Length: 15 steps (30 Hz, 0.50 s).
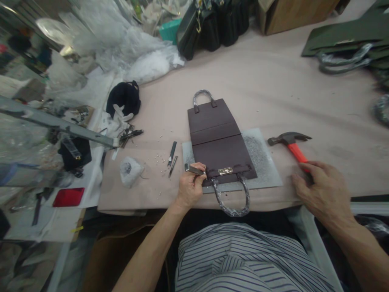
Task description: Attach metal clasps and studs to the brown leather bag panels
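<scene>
A dark brown leather bag panel [215,134] lies flat, with plastic-wrapped handles [203,94] at both ends and a gold-coloured clasp [225,171] near the close edge. It rests partly on a grey speckled slab [264,162]. At the panel's near left corner, my left hand [190,188] is closed around a short metal punch [194,169]. To the right of the slab lies a claw hammer [288,140] with an orange handle. My right hand [325,190] has its fingers over the handle's end, which they partly hide.
Two slim metal tools [172,153] and scattered small studs lie left of the panel, beside a white plastic bag [130,171]. Black bags [212,28] and a cardboard box [298,16] stand at the back. Green bag pieces [343,36] lie far right. A red phone-like object [68,197] is at left.
</scene>
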Each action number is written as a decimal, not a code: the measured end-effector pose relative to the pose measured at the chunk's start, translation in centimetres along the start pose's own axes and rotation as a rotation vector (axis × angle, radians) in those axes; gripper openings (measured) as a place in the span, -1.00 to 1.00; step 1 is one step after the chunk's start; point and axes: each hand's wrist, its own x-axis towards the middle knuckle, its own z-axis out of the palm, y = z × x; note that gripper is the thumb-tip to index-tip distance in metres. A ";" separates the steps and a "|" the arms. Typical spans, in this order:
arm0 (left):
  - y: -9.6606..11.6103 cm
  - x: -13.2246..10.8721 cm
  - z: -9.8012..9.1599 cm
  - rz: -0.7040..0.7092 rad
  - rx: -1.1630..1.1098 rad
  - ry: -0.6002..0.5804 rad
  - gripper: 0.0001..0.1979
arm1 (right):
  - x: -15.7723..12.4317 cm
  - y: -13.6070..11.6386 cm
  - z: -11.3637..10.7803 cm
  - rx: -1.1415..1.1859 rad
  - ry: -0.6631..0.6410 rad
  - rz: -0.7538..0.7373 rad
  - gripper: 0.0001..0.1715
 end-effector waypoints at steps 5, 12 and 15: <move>0.2 0.0 0.2 0.010 0.004 0.031 -0.93 | 0.3 -0.4 -0.5 -0.037 0.004 -0.028 -0.41; 0.1 0.0 0.1 -0.007 -0.038 0.005 -0.93 | 1.9 -0.3 -1.9 -0.156 -0.279 0.192 -0.38; 0.0 -0.1 0.3 0.001 -0.046 0.016 -0.90 | 2.8 0.4 -2.1 -0.043 -0.438 0.358 -0.49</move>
